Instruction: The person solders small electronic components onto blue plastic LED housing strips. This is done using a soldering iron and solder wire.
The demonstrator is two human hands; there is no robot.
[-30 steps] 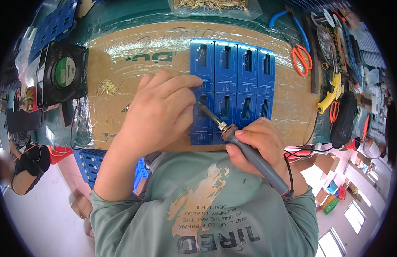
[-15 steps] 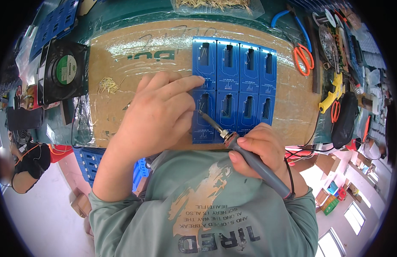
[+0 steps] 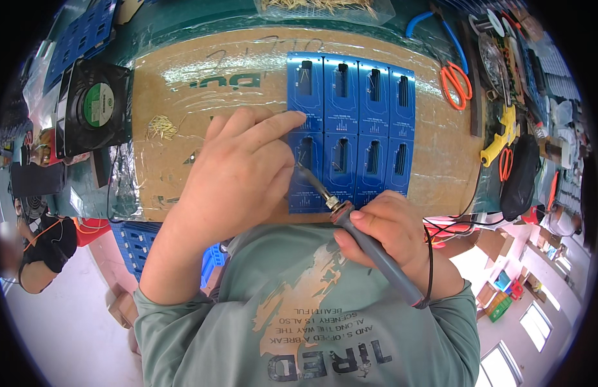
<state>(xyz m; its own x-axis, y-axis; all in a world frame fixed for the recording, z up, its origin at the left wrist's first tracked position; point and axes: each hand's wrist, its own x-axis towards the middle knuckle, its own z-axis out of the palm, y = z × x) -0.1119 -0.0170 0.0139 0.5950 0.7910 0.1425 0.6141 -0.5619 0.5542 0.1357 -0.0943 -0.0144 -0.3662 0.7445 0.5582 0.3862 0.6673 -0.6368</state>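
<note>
The right hand (image 3: 386, 235), at centre right of the frame, is clenched around the grey handle of a soldering iron (image 3: 370, 248), whose tip slants up-left onto the lower-left panel of the blue circuit board array (image 3: 353, 129). That array lies flat on the cardboard-covered bench (image 3: 183, 84) in the upper middle. The left hand (image 3: 237, 174) rests over the array's lower-left corner, forefinger stretched along the board; whether it pinches anything cannot be told. Orange scissors (image 3: 455, 82) lie at upper right, a black fan (image 3: 96, 106) at upper left.
</note>
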